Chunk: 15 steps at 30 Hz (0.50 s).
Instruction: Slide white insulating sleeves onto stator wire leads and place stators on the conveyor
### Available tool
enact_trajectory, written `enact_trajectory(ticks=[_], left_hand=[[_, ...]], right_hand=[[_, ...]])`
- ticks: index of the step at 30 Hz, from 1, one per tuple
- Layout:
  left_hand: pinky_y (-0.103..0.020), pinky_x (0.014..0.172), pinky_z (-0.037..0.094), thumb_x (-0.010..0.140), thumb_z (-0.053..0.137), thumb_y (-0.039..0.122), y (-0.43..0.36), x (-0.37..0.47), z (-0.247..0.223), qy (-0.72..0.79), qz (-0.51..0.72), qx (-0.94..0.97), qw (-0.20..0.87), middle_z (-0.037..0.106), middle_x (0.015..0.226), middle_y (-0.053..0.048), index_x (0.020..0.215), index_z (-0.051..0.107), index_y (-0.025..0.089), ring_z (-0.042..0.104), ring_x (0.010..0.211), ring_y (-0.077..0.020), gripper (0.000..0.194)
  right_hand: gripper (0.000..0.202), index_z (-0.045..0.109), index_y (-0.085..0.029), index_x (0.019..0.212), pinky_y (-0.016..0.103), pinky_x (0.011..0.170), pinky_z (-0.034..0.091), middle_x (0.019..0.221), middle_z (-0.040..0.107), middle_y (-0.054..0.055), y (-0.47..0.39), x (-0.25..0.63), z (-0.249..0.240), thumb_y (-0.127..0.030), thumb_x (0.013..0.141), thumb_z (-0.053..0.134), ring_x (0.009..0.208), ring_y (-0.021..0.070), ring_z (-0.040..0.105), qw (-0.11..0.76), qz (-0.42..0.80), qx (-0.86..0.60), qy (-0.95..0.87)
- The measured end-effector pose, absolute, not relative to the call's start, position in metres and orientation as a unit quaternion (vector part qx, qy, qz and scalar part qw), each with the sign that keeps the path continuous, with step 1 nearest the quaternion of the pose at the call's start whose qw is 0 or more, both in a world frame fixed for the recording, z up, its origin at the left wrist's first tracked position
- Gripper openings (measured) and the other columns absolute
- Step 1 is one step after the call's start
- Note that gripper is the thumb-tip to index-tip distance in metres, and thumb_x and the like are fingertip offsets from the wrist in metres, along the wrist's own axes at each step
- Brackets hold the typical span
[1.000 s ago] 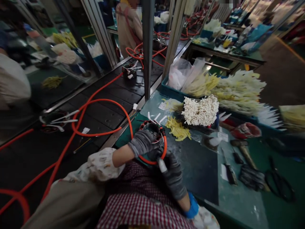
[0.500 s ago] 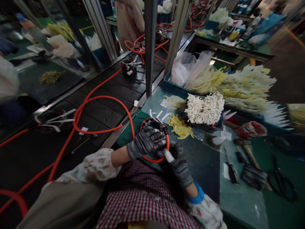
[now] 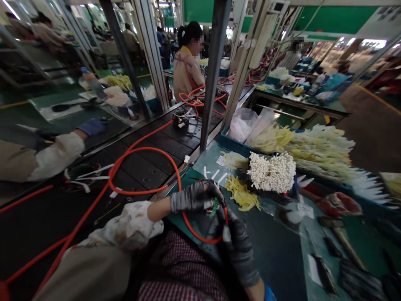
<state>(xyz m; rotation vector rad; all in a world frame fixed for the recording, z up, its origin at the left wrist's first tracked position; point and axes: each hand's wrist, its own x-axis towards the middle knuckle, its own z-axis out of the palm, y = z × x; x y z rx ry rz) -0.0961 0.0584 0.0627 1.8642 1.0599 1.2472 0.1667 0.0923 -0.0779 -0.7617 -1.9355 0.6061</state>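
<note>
The left hand (image 3: 194, 196) is clamped over the top of a stator (image 3: 210, 201) at the near edge of the bench (image 3: 275, 242); the right hand (image 3: 235, 240), at its 5 o'clock, is closed on the orange cable (image 3: 200, 234) looping from the stator; the hands sit close together. The step looks like dressing the leads on the winding; the next move likely calls for a firm hold and fine fingertip work. The gloves hide most of the stator; what the right fingers pinch is unclear; the tools (image 3: 326, 274) at 4 o'clock are blurred.
</note>
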Motion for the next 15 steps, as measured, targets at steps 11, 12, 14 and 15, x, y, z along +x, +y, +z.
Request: enact_trajectory(ticks=[11,12,14,15], left_hand=[[-0.033,0.086,0.059,0.098,0.076,0.029,0.089,-0.068,0.084,0.444,0.375,0.638,0.505,0.075,0.109,-0.007,0.119,0.068,0.019,0.071,0.097,-0.0203,0.024],[-0.032,0.085,0.059,0.098,0.076,0.030,0.090,-0.069,0.085,0.442,0.368,0.637,0.513,0.075,0.108,-0.007,0.119,0.068,0.019,0.071,0.097,-0.0203,0.025],[-0.033,0.085,0.059,0.097,0.077,0.030,0.092,-0.070,0.085,0.441,0.359,0.636,0.522,0.074,0.108,-0.006,0.120,0.067,0.019,0.072,0.098,-0.0205,0.027],[-0.032,0.085,0.058,0.098,0.077,0.031,0.092,-0.070,0.084,0.444,0.356,0.636,0.521,0.074,0.107,-0.006,0.122,0.067,0.019,0.072,0.098,-0.0204,0.029]], right_hand=[[0.058,0.068,-0.037,0.154,0.042,0.093,0.074,0.129,0.076,0.009,0.101,0.185,0.025,-0.015,0.102,0.077,0.113,0.0259,0.081,0.476,0.178,-0.215,-0.834],[0.054,0.072,-0.037,0.149,0.039,0.090,0.073,0.125,0.076,0.008,0.103,0.185,0.034,-0.012,0.101,0.076,0.108,0.0243,0.081,0.465,0.175,-0.198,-0.845],[0.048,0.075,-0.035,0.142,0.035,0.083,0.072,0.118,0.078,0.006,0.105,0.182,0.045,-0.010,0.101,0.076,0.099,0.0223,0.082,0.445,0.174,-0.170,-0.862],[0.046,0.075,-0.033,0.140,0.034,0.081,0.071,0.115,0.079,0.006,0.106,0.180,0.047,-0.010,0.101,0.076,0.096,0.0219,0.082,0.440,0.174,-0.158,-0.867]])
